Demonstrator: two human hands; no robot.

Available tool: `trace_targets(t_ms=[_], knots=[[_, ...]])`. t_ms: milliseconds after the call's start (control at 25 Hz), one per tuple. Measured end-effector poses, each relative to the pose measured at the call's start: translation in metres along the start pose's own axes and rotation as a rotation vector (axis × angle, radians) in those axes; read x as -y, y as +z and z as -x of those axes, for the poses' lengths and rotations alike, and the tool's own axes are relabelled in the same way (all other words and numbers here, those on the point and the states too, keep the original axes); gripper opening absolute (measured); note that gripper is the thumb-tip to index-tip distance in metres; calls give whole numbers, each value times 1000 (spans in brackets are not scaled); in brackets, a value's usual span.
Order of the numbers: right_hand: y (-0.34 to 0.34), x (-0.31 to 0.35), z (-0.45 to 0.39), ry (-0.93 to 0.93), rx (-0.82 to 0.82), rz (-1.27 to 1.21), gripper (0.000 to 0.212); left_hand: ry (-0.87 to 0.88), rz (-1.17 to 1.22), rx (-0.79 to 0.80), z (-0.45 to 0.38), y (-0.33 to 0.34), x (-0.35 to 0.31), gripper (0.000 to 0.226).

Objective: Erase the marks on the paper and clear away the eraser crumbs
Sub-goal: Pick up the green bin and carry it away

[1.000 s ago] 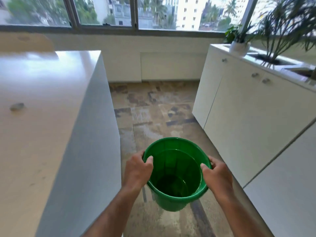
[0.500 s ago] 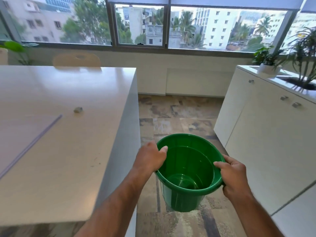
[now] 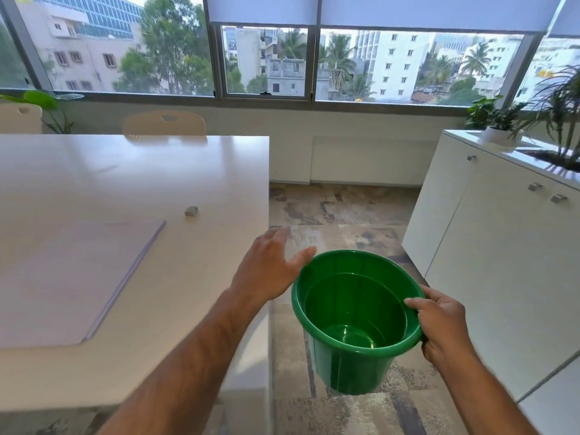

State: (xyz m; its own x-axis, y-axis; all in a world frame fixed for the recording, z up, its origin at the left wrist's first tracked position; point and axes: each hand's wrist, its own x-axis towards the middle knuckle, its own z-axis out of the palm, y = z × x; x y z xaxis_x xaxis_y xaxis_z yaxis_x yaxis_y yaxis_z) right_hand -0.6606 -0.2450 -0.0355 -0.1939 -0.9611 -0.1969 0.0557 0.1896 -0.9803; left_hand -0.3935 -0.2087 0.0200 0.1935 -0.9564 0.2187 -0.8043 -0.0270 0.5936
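An empty green plastic bucket [image 3: 351,356] hangs in the air beside the white table's right edge. My right hand [image 3: 439,328] grips its right rim, thumb inside. My left hand [image 3: 270,268] is off the bucket, fingers spread, over the table's right edge just left of the rim. On the white table [image 3: 194,309] lies a large sheet of paper [image 3: 66,277] at the left, with a small grey eraser [image 3: 191,211] a little beyond its far right corner.
White cabinets [image 3: 489,246] with metal handles run along the right, potted plants [image 3: 502,127] on top. A patterned floor aisle [image 3: 339,211] lies between table and cabinets. Chair backs [image 3: 163,123] stand behind the table under the windows.
My left hand has let go of the bucket's rim and opened towards the table. The view has turned left and up, bringing the paper and eraser into sight.
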Motion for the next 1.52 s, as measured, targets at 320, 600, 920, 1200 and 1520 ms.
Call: trace_targets(t_ms=[320,600,920,1200,1520], knots=[[36,-23,52,48,-126,-38,33,-99,-297,297,48,-55,91,130],[33,-34,73,86,-207,-26,33,-113,-470,441,68,-53,93,146],[32,-38,74,80,-207,-18,35,41,-423,523,76,-8,24,138],[30,-36,74,61,-177,-3,32,237,-215,402,72,21,-15,137],[31,-39,65,78,-209,-2,32,39,-257,468,59,15,15,130]])
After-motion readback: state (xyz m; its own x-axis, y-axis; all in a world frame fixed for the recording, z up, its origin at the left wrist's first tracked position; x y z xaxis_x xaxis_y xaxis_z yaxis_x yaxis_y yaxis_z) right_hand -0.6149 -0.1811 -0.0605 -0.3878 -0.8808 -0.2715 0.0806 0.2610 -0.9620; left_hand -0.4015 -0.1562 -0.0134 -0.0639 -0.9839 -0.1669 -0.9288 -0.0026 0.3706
